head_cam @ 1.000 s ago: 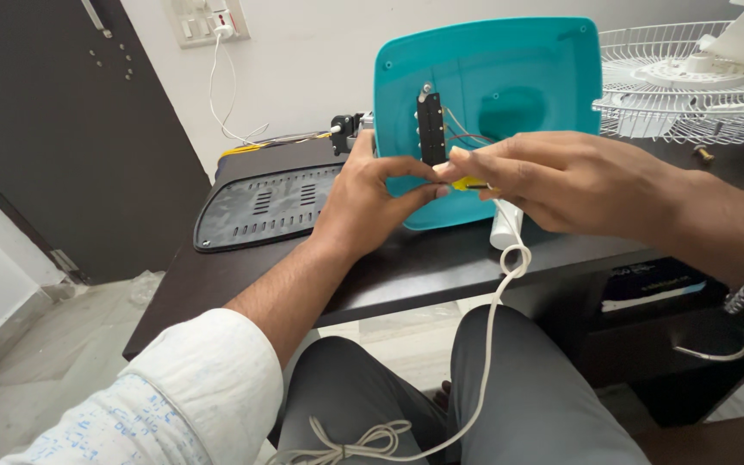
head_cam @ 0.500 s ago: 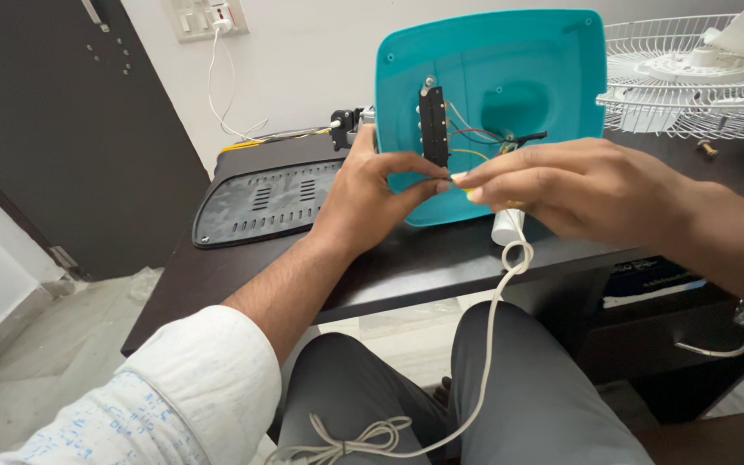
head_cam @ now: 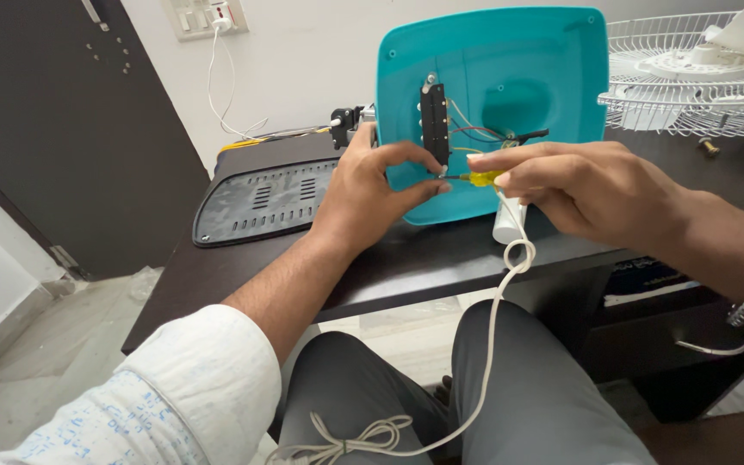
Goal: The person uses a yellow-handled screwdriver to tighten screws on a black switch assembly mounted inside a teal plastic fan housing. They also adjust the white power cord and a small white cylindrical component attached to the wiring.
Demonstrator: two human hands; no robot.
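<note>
A: Left of the teal housing point(head_cam: 510, 77), what's the left hand point(head_cam: 372, 185) doing?

B: Fingers curled narrow, pinching at the foot of the black switch strip point(head_cam: 433, 120) mounted on it.

A: And right of it?

B: The right hand point(head_cam: 587, 185) grips a yellow screwdriver point(head_cam: 475, 178), tip at the strip. I'd judge a slip could nick the thin wires point(head_cam: 475, 133) beside it.

The panel point(head_cam: 510, 77) you steadied was teal, and the switch strip point(head_cam: 433, 125) mounted on it was black, trailed by yellow, red and black wires point(head_cam: 475, 133). The screwdriver point(head_cam: 480, 178) in your right hand point(head_cam: 587, 185) had a yellow handle. Your cord point(head_cam: 499, 301) was off-white. The counter point(head_cam: 406, 258) was dark brown, the vented cover point(head_cam: 264, 200) on it dark grey. Your left sleeve point(head_cam: 157, 396) was white with a faint blue print, your trousers point(head_cam: 518, 405) grey, and the fan grille point(head_cam: 691, 77) white.
</note>
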